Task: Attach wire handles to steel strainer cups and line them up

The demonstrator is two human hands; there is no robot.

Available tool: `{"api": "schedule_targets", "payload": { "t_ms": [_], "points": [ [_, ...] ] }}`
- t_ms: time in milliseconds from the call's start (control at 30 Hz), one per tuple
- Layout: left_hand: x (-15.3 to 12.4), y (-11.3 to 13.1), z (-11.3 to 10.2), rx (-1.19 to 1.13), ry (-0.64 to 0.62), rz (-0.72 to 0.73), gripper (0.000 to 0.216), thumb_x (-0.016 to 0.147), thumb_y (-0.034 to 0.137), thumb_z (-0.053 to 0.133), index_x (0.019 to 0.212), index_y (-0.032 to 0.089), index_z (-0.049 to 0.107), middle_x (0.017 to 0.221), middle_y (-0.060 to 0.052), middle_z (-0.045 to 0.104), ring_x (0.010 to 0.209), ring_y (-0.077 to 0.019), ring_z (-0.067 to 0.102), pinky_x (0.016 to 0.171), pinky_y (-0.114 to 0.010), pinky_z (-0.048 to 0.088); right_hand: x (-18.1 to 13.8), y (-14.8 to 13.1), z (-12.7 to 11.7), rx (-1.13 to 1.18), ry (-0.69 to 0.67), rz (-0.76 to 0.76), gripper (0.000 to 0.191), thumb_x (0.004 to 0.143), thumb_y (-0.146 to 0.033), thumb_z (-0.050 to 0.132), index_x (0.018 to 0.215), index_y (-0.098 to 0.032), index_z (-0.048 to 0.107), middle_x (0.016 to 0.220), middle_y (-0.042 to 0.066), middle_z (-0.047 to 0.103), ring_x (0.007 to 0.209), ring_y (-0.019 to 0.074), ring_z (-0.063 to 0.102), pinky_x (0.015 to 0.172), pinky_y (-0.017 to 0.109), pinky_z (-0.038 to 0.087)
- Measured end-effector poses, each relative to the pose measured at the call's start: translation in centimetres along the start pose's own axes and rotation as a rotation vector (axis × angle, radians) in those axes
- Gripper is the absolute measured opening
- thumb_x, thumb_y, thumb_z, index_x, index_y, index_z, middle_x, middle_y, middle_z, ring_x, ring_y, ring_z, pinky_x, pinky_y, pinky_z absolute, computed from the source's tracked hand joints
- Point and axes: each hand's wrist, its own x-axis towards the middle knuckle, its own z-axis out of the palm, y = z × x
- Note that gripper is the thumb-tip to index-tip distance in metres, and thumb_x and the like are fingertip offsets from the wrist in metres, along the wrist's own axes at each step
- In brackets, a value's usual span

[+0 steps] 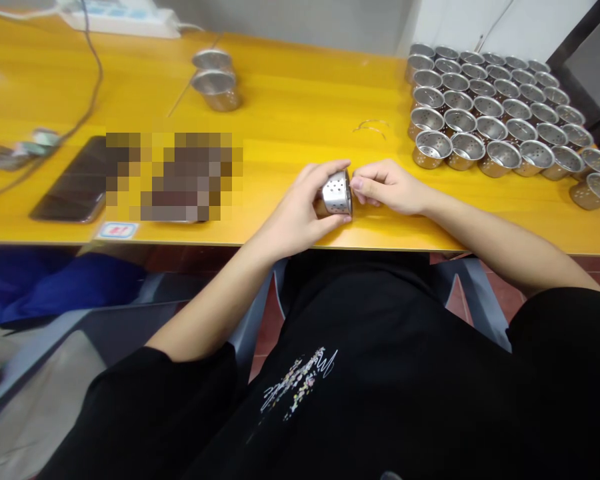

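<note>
My left hand (300, 212) is wrapped round a small perforated metal cup (336, 194), held on its side just above the yellow table (290, 113) near its front edge. My right hand (387, 187) rests on the table right next to the cup's rim, fingers curled and pinched together against it. What the right fingers hold is too small to make out. A thin wire ring (371, 127) lies on the table a little beyond the hands.
Several rows of like metal cups (495, 110) fill the table's far right. Two stacked cups (216, 80) stand at the back middle. A dark phone (75, 181), a blurred patch (173, 175), a cable (93, 73) and a power strip (125, 19) lie at the left.
</note>
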Motion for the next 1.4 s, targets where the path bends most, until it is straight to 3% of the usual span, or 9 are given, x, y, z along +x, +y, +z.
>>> {"api": "schedule_targets", "payload": {
  "t_ms": [367,800,1100,1400],
  "points": [
    [0.1,-0.1,0.1,-0.034,0.005,-0.009,0.096,0.104,0.051,0.1,0.189,0.031,0.061,0.175,-0.018,0.071,0.161,-0.0478,0.069,0.143,-0.07,0.058,-0.1,0.1,0.3,0.015,0.031,0.02,0.078,0.126,-0.088,0.068,0.088,-0.02,0.065,0.072,-0.006,0.054,0.064,0.0096,0.045,0.063,0.026,0.035],
    [0.2,-0.1,0.2,-0.053,0.013,0.015,0.097,0.101,0.041,0.099,0.19,0.032,0.062,0.176,-0.018,0.071,0.162,-0.0476,0.069,0.144,-0.071,0.057,0.2,-1.5,0.6,-0.12,0.008,0.048,0.076,0.13,-0.075,0.069,0.078,-0.02,0.063,0.068,-0.005,0.053,0.068,0.0115,0.045,0.068,0.028,0.035],
    [0.2,-0.4,0.1,-0.057,0.003,-0.002,0.097,0.102,0.046,0.1,0.19,0.031,0.061,0.178,-0.018,0.07,0.164,-0.0481,0.068,0.144,-0.071,0.056,0.5,-1.9,0.7,-0.098,0.019,0.123,0.078,0.13,-0.074,0.067,0.074,-0.023,0.052,0.064,-0.007,0.043,0.063,0.0104,0.034,0.063,0.029,0.028],
    [0.3,0.1,0.1,-0.067,0.008,-0.04,0.095,0.102,0.051,0.102,0.187,0.032,0.064,0.176,-0.018,0.071,0.163,-0.0491,0.068,0.144,-0.074,0.056,0.6,-2.0,0.6,-0.107,0.017,0.149,0.077,0.132,-0.075,0.065,0.076,-0.023,0.051,0.067,-0.006,0.043,0.067,0.0114,0.034,0.063,0.029,0.027]
  ]
}}
